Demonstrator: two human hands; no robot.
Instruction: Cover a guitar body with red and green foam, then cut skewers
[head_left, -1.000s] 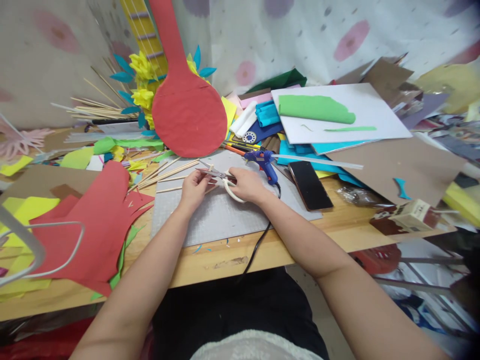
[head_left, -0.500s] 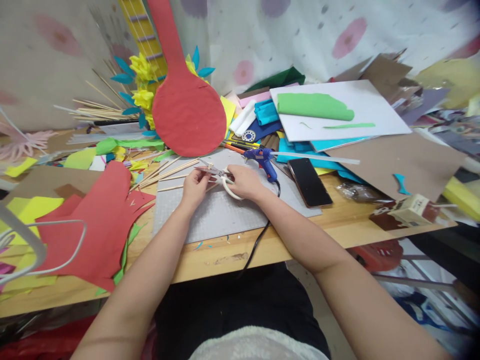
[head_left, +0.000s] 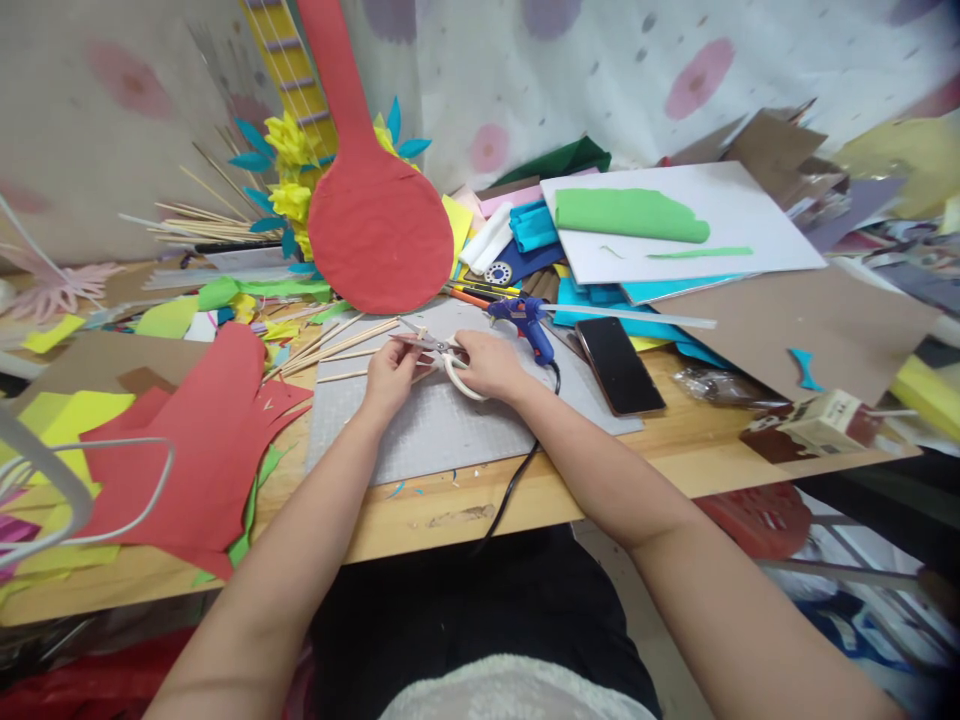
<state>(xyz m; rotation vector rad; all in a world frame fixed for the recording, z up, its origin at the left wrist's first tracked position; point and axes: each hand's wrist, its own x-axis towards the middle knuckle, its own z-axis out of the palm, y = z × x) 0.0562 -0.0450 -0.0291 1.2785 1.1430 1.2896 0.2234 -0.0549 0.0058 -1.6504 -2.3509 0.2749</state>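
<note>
Far left of the frame, a sheet of red paper lies over yellow scraps on the wooden table. Moving right, we note loose pale sticks fanned across the upper left corner of the grey mat. Above them, upper centre-left, stands a red paper-covered shape, round below with a long neck. Centre: left hand over the mat, fingers curled closed in a pinch on what looks to us like a short stick, its end showing by the blades. Scissors just right of it, blades parted, tips reaching to the left fingers. Right hand wrapped closed around their white handles. Right of that hand, we see a blue glue gun, its cord running down, then a dark phone. Right of frame: a carton near the table's edge.
</note>
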